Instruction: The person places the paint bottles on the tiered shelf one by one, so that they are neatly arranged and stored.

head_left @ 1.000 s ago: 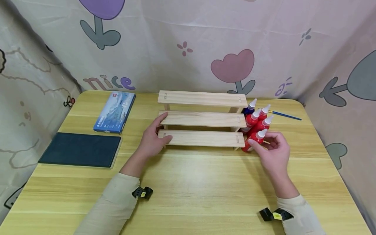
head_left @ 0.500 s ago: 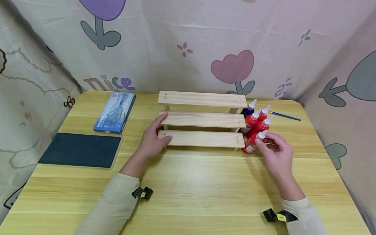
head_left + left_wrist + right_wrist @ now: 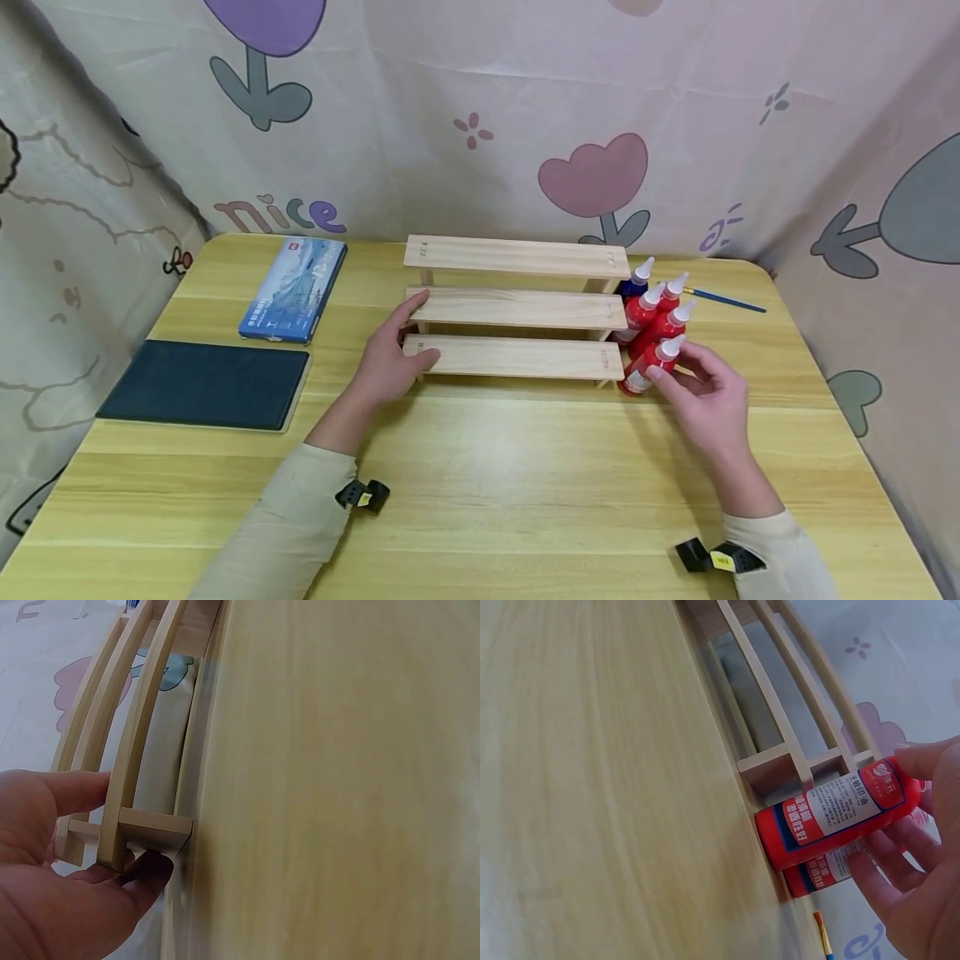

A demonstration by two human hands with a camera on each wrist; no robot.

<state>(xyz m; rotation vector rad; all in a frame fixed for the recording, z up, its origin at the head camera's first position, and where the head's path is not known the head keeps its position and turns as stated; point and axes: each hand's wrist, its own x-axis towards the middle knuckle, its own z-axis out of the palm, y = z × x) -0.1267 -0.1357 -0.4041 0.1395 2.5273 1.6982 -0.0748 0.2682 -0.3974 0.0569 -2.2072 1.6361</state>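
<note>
A pale wooden three-tier stand sits mid-table toward the back. At its left end is my left hand, thumb on the lowest board and fingers at the middle one; in the left wrist view the hand grips the stand's end. On the stand's right, my right hand holds the front red squeeze bottle with a white nozzle. Thumb and fingers lie around its top in the right wrist view, where its labelled side shows. Several more red bottles and a dark blue one stand behind it.
A blue-handled paintbrush lies behind the bottles on the right. On the left are a blue box and a dark notebook. Patterned cloth hangs behind the wooden table and at its sides.
The right hand has moved slightly right, and the front bottle has shifted a little, its label now showing more. The left hand keeps its place on the stand. The head view has tilted up slightly.
</note>
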